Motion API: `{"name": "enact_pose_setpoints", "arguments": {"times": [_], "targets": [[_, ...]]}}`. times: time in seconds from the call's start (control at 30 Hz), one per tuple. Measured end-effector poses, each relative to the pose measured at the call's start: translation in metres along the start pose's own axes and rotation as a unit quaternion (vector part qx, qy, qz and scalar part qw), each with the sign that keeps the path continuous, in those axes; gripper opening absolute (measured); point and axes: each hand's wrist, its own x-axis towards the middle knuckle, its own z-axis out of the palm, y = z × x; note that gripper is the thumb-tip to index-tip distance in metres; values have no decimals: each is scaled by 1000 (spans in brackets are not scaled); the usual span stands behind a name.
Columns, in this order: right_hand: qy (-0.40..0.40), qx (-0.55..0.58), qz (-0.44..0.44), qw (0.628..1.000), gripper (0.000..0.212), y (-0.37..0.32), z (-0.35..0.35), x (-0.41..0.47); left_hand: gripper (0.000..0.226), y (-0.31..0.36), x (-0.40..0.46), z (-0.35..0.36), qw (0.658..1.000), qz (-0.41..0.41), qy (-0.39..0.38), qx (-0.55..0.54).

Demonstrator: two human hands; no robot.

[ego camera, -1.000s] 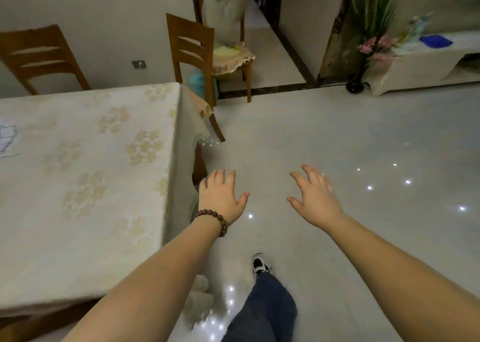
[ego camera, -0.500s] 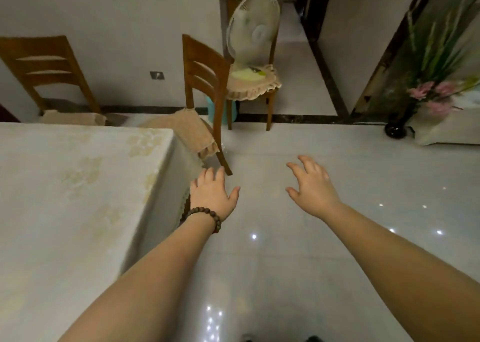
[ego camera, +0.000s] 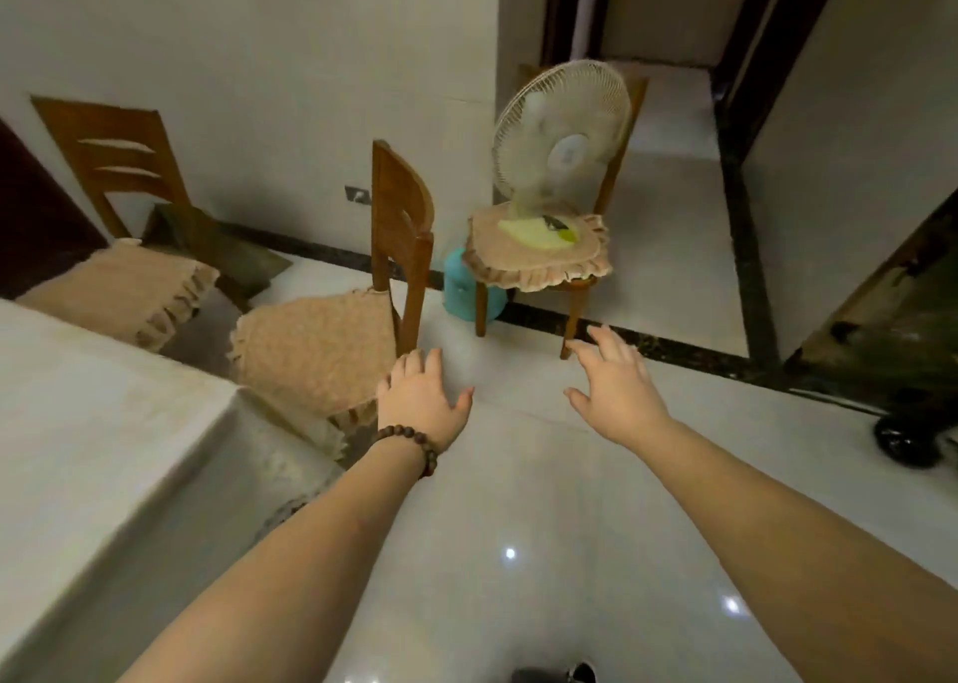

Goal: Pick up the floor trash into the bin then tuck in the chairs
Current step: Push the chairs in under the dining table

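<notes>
Fingers spread, holding nothing.

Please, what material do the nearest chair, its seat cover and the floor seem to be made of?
Nearest chair: apparently wood with a smooth brown finish; faint grain shows on the backrest.
Seat cover: soft beige fabric, textured, with a ruffled edge.
Floor: probably polished tile or stone; pale, glossy, it reflects small lights.

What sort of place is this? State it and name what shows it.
Most likely a home dining area: a table under a pale cloth, wooden dining chairs with frilled seat cushions around it, and an electric fan standing on another chair by a hallway.
</notes>
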Motion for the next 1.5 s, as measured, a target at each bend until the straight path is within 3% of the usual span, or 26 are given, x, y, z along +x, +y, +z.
{"name": "enact_pose_setpoints", "arguments": {"times": [0.17,0.47,0.77,1.03,1.13,1.3,1.4,1.5], "targets": [[-9,3,-57,998,62,46,-31,108,71,57,79,-16,998,-55,16,-17],[-59,-25,-151,986,64,65,-12,303,70,79,251,-7,988,-126,77,-41],[-73,-67,-301,948,62,11,-28,557,71,51,451,-43,952,-258,130,-105],[-120,-94,-421,894,67,-62,-8,674,67,2,485,-66,914,-365,133,-117],[-139,-117,-483,857,72,-89,12,709,66,-14,483,-66,893,-414,136,-114],[-150,-138,-639,742,79,-130,42,753,68,-22,477,-58,837,-521,133,-102],[-156,-172,-704,671,65,-148,48,764,67,-8,473,-54,799,-578,133,-97],[-112,-224,-746,617,36,-156,50,771,69,13,469,-47,776,-612,113,-103]]}}
